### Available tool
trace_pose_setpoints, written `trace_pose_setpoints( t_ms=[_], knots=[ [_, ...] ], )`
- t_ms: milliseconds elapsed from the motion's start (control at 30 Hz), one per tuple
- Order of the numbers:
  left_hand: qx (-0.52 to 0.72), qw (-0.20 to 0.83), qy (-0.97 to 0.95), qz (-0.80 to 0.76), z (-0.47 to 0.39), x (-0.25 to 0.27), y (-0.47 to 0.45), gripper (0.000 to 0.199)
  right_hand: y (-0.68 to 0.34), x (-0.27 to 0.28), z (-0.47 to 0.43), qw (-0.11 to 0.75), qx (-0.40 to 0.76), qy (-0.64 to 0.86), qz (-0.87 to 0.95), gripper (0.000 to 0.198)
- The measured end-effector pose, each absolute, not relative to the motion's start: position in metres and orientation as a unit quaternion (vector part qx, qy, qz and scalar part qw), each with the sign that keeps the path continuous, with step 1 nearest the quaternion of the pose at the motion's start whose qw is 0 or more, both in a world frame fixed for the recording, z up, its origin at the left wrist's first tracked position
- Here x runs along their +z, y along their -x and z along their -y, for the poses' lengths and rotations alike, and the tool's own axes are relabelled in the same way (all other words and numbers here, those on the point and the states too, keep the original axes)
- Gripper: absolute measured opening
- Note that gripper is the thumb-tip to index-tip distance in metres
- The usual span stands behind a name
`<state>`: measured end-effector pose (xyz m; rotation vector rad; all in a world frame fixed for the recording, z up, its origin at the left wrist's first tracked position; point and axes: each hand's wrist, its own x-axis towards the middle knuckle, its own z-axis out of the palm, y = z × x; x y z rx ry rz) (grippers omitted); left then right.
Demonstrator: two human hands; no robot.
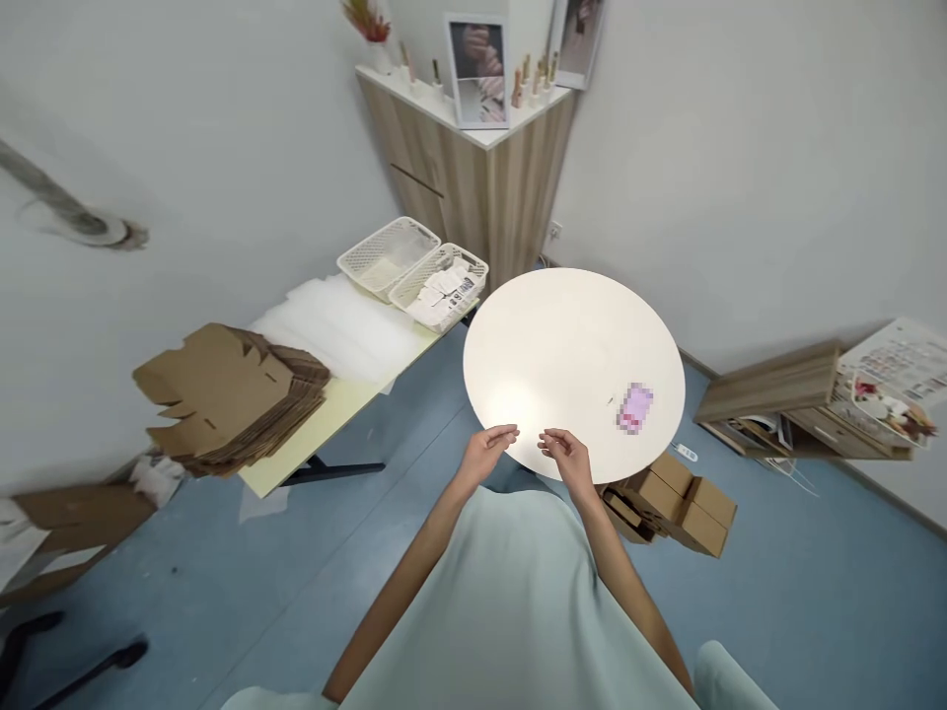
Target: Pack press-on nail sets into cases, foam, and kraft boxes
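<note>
Over the near edge of a round white table, my left hand is held out with its fingers stretched toward the right. My right hand faces it across a small gap, its fingers pointing left and slightly bent. Neither hand holds anything that I can see. On the table's right part, beyond my right hand, lies a flat purple and pink thing blurred into blocks. A tiny dark object lies just left of it.
To the left, a narrow pale-yellow table bears stacked flat cardboard boxes, white foam sheets and two white baskets. Folded brown boxes stand low at the right. A wooden cabinet fills the back corner.
</note>
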<state>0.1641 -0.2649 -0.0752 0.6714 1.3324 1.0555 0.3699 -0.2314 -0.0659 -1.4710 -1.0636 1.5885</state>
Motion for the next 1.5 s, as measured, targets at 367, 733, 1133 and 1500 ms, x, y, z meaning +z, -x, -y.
trace_pose_setpoints(
  t_ms=[367, 733, 1133, 1500],
  knots=[
    [0.462, 0.551, -0.267, -0.642, 0.217, -0.049, -0.030, 0.053, -0.235, -0.074, 0.159, 0.313, 0.659, 0.525, 0.439, 0.049],
    [0.382, 0.494, -0.300, -0.721, 0.138, -0.058, 0.089, 0.052, -0.158, -0.073, 0.092, 0.324, 0.652, 0.535, 0.427, 0.046],
    [0.163, 0.396, -0.539, -0.725, -0.023, -0.118, 0.161, 0.037, -0.131, -0.053, 0.098, 0.369, 0.548, 0.659, 0.360, 0.041],
    [-0.092, 0.300, -0.694, -0.648, -0.090, -0.164, 0.170, 0.038, -0.106, -0.041, 0.144, 0.417, 0.446, 0.752, 0.248, 0.046]
  ],
)
